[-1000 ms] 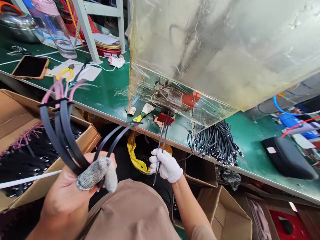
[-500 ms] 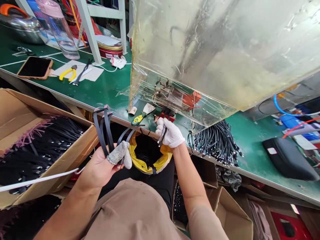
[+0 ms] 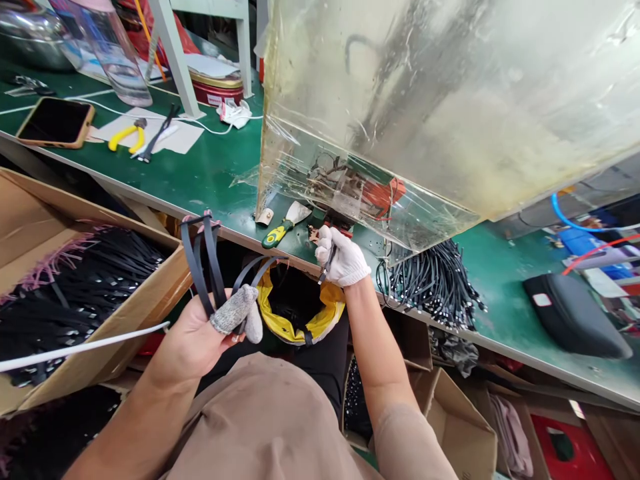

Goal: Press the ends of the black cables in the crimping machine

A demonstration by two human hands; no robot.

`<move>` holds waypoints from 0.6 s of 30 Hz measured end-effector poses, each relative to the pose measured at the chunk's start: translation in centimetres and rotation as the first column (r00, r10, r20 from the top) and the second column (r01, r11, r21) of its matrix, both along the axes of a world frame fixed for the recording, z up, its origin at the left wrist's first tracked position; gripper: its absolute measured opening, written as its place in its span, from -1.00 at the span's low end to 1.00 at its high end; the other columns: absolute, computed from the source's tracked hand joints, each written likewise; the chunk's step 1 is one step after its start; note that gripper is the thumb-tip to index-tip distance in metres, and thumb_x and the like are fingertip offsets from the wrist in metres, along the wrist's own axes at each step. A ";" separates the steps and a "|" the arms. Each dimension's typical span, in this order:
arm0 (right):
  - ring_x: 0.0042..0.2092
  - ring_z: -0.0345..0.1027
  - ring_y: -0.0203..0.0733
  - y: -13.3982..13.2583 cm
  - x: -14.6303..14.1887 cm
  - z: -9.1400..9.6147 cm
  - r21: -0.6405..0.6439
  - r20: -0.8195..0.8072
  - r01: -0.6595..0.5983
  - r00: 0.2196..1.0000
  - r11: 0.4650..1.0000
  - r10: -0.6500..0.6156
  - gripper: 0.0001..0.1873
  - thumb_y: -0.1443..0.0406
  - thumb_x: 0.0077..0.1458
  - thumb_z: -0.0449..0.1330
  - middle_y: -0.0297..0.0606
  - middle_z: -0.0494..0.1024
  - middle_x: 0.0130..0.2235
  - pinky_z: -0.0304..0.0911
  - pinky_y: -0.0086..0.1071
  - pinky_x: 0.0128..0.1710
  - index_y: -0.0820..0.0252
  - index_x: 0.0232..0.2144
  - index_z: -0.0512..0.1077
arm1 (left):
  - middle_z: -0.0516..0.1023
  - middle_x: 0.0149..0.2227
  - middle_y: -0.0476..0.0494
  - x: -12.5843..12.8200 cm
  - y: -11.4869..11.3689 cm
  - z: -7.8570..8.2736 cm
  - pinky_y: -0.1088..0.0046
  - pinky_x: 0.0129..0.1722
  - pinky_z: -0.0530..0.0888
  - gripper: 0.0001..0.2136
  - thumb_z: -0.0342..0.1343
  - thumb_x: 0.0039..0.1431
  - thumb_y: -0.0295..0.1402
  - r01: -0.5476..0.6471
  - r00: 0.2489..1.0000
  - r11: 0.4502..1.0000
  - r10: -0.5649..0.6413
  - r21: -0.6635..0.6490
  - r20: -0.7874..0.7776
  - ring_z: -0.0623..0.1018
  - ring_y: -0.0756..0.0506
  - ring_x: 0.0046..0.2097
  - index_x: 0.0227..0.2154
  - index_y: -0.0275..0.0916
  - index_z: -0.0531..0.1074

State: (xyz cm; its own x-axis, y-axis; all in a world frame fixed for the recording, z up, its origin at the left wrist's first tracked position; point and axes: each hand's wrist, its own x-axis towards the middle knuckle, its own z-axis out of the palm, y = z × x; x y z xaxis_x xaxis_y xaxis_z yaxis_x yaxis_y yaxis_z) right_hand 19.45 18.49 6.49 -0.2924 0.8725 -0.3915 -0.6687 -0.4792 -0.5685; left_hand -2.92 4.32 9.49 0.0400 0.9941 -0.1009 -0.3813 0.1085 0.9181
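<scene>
Around seven o'clock, matt black rubber cables [image 3: 203, 257] press against a rough grey knit finger cover [image 3: 235, 310]. At four, a white cotton glove [image 3: 343, 260] pinches something thin, perhaps metal, too small to tell. At ten, a glossy green bench top [image 3: 210, 153].

The glove [image 3: 343, 259] is showing plain white, while the finger cover [image 3: 235, 310] is showing speckled grey. The cables [image 3: 191, 261] are showing black with pink tips.
</scene>
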 end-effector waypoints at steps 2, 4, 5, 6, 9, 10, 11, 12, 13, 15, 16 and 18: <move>-0.52 0.25 -0.34 0.0 -0.1 0.4 -0.034 -0.014 0.044 0.999 0.998 -0.045 -0.81 0.35 0.44 -0.04 -0.41 0.46 -0.45 0.36 -0.54 -0.56 0.13 -0.16 0.37 | 0.51 -0.70 -0.12 -0.1 0.0 -0.1 0.65 -0.69 0.34 -0.56 0.47 -0.09 0.07 0.019 1.000 1.000 -0.019 0.004 0.003 0.45 0.03 -0.64 -0.72 -0.18 0.59; -0.52 0.25 -0.35 0.0 -0.3 1.0 -0.060 -0.027 0.080 0.996 0.995 -0.081 -0.79 0.35 0.46 -0.06 -0.41 0.47 -0.45 0.36 -0.54 -0.54 0.14 -0.15 0.37 | 0.51 -0.70 -0.12 0.0 0.0 0.0 0.63 -0.70 0.33 -0.56 0.45 -0.07 0.07 0.044 0.999 0.999 -0.044 0.001 0.002 0.45 0.02 -0.64 -0.72 -0.18 0.58; -0.52 0.25 -0.36 -0.1 -0.5 1.3 -0.068 -0.033 0.076 0.996 0.995 -0.079 -0.78 0.35 0.47 -0.08 -0.41 0.47 -0.44 0.37 -0.55 -0.52 0.15 -0.15 0.37 | 0.50 -0.70 -0.12 0.1 0.0 0.2 0.62 -0.70 0.33 -0.55 0.46 -0.08 0.08 0.050 0.999 0.999 -0.050 -0.003 -0.002 0.45 0.02 -0.64 -0.73 -0.18 0.58; -0.52 0.26 -0.37 -0.3 -0.6 1.5 -0.073 -0.037 0.057 0.997 0.996 -0.060 -0.76 0.34 0.48 -0.10 -0.41 0.46 -0.44 0.37 -0.55 -0.50 0.16 -0.16 0.37 | 0.50 -0.70 -0.12 0.3 -0.1 0.4 0.61 -0.70 0.32 -0.55 0.46 -0.09 0.09 0.047 0.999 0.999 -0.047 -0.008 -0.008 0.44 0.02 -0.65 -0.74 -0.19 0.57; -0.52 0.28 -0.40 -1.5 -0.3 0.8 -0.032 -0.019 -0.067 0.998 0.997 0.066 -0.73 0.24 0.51 -0.07 -0.42 0.44 -0.45 0.38 -0.55 -0.48 0.16 -0.20 0.36 | 0.45 -0.72 -0.10 0.6 -0.4 0.8 0.57 -0.70 0.26 -0.49 0.43 -0.09 0.13 0.070 0.997 0.997 -0.071 -0.043 -0.040 0.38 0.02 -0.65 -0.75 -0.21 0.51; -0.53 0.29 -0.40 -2.1 0.0 -0.2 -0.011 -0.002 -0.126 0.992 0.992 0.126 -0.72 0.17 0.51 -0.04 -0.43 0.44 -0.45 0.39 -0.54 -0.49 0.16 -0.20 0.36 | 0.44 -0.72 -0.10 0.7 -0.6 0.6 0.55 -0.71 0.23 -0.47 0.41 -0.07 0.15 0.098 0.994 0.993 -0.101 -0.061 -0.052 0.35 0.02 -0.65 -0.76 -0.22 0.49; -0.53 0.30 -0.38 -2.9 0.4 -1.4 -0.002 0.017 -0.200 0.980 0.980 0.200 -0.68 0.08 0.49 -0.02 -0.42 0.44 -0.46 0.40 -0.52 -0.49 0.16 -0.19 0.37 | 0.43 -0.71 -0.11 0.7 -0.8 0.2 0.53 -0.70 0.20 -0.45 0.37 -0.03 0.17 0.132 0.989 0.987 -0.138 -0.087 -0.062 0.34 0.03 -0.65 -0.75 -0.23 0.48; -0.53 0.32 -0.36 -3.8 0.8 -2.9 -0.006 0.031 -0.277 0.960 0.961 0.277 -0.60 -0.01 0.46 -0.01 -0.41 0.45 -0.47 0.42 -0.48 -0.51 0.17 -0.17 0.38 | 0.43 -0.70 -0.11 0.6 -0.9 -0.5 0.52 -0.69 0.19 -0.43 0.34 0.01 0.18 0.162 0.983 0.979 -0.171 -0.120 -0.068 0.32 0.03 -0.65 -0.74 -0.24 0.47; -0.53 0.35 -0.32 -4.8 1.1 -4.5 -0.041 0.035 -0.383 0.922 0.923 0.384 -0.50 -0.10 0.44 -0.05 -0.37 0.46 -0.47 0.46 -0.41 -0.50 0.19 -0.15 0.39 | 0.44 -0.69 -0.11 0.6 -1.2 -1.3 0.51 -0.67 0.19 -0.43 0.30 0.05 0.19 0.185 0.977 0.970 -0.199 -0.159 -0.075 0.32 0.03 -0.64 -0.72 -0.25 0.47; -0.45 0.47 -0.18 -6.9 1.3 -7.6 -0.126 0.000 -0.557 0.828 0.821 0.561 -0.26 -0.22 0.39 -0.20 -0.19 0.55 -0.40 0.53 -0.20 -0.43 0.28 -0.07 0.41 | 0.45 -0.67 -0.11 0.5 -1.7 -3.1 0.50 -0.64 0.18 -0.44 0.26 0.09 0.19 0.216 0.965 0.946 -0.245 -0.241 -0.095 0.32 0.02 -0.62 -0.67 -0.25 0.48; -0.38 0.54 -0.09 -7.8 1.1 -8.9 -0.139 -0.035 -0.597 0.800 0.790 0.599 -0.19 -0.23 0.39 -0.28 -0.07 0.60 -0.33 0.55 -0.11 -0.38 0.33 -0.02 0.41 | 0.45 -0.66 -0.10 0.5 -1.9 -4.0 0.50 -0.62 0.17 -0.44 0.26 0.07 0.19 0.236 0.954 0.929 -0.277 -0.285 -0.113 0.31 0.02 -0.61 -0.66 -0.25 0.47; -0.26 0.59 -0.02 -9.1 0.2 -10.8 -0.148 -0.095 -0.558 0.830 0.816 0.550 -0.18 -0.19 0.41 -0.34 0.01 0.63 -0.21 0.56 -0.04 -0.28 0.32 0.03 0.41 | 0.44 -0.65 -0.08 0.7 -2.4 -5.6 0.50 -0.60 0.13 -0.44 0.28 0.00 0.22 0.282 0.920 0.884 -0.359 -0.372 -0.157 0.27 0.03 -0.60 -0.66 -0.25 0.44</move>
